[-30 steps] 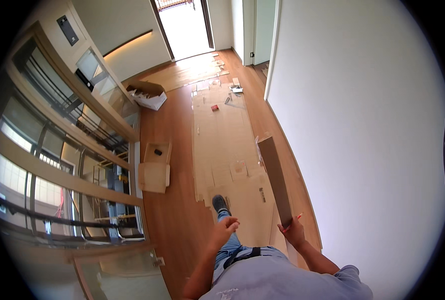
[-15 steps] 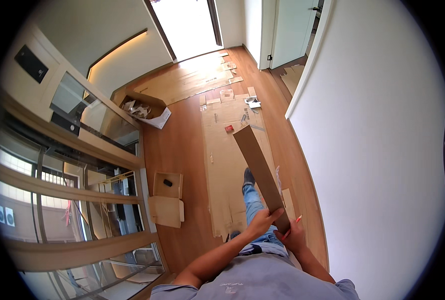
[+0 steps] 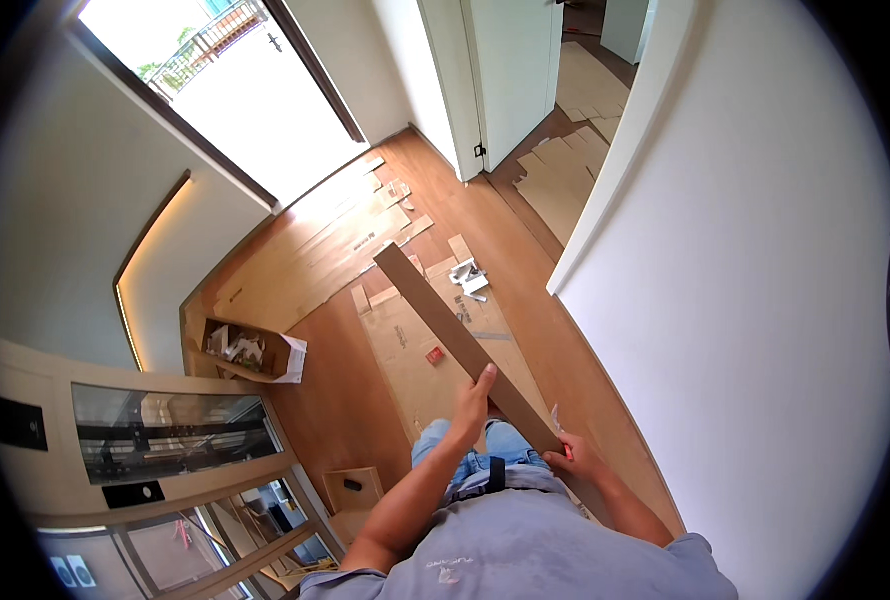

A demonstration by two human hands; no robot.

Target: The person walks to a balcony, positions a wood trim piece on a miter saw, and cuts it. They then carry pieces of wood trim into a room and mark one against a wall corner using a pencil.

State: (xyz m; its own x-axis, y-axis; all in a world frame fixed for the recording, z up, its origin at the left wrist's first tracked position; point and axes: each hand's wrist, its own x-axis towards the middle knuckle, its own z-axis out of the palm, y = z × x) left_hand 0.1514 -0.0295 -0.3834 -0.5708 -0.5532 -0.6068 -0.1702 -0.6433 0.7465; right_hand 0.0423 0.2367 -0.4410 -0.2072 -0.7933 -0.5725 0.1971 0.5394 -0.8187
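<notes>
A long, narrow brown board (image 3: 430,308) slants from the middle of the view down toward my body. My left hand (image 3: 471,398) grips it about halfway along, thumb on top. My right hand (image 3: 573,458) is closed on its near end and also holds a red pencil-like object (image 3: 568,450). Beneath the board lie taped cardboard sheets (image 3: 395,355), with a small red box (image 3: 434,355) and some white and grey scraps (image 3: 468,278) on them.
A box of scraps (image 3: 250,345) and an open carton (image 3: 350,490) stand by the glass-panelled frame (image 3: 175,425) at left. A bright doorway (image 3: 225,110) is ahead. At right, an open door (image 3: 510,70) and cardboard-covered floor (image 3: 560,190) show beside a white wall (image 3: 755,300).
My left hand, free a second ago, took hold of the board and now grips it higher up. The board has swung leftward, and the view has turned toward the doorways.
</notes>
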